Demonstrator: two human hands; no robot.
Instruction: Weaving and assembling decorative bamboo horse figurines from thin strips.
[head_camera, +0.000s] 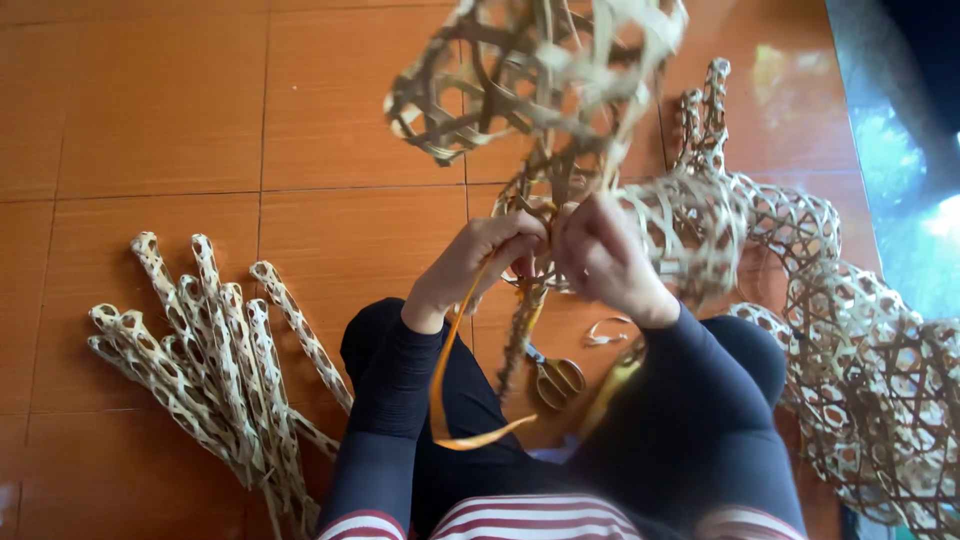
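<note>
Terracotta floor tiles (160, 110) lie under everything, so my materials sit spread within arm's reach. Finished openwork baskets (860, 380) are heaped to my right; a bundle of woven bamboo tubes (210, 350) lies fanned to my left. I lift the open-weave frame (530, 70) up in front of me. My left hand (490, 260) is closed, pinching an orange strip (445, 380) that trails down over my knee; my right hand (605, 255) is clenched on the weave. Scissors (555, 378) rest between my knees.

Woven frame (530, 70) cut off at top; fingers (520, 245) hidden in weave.
</note>
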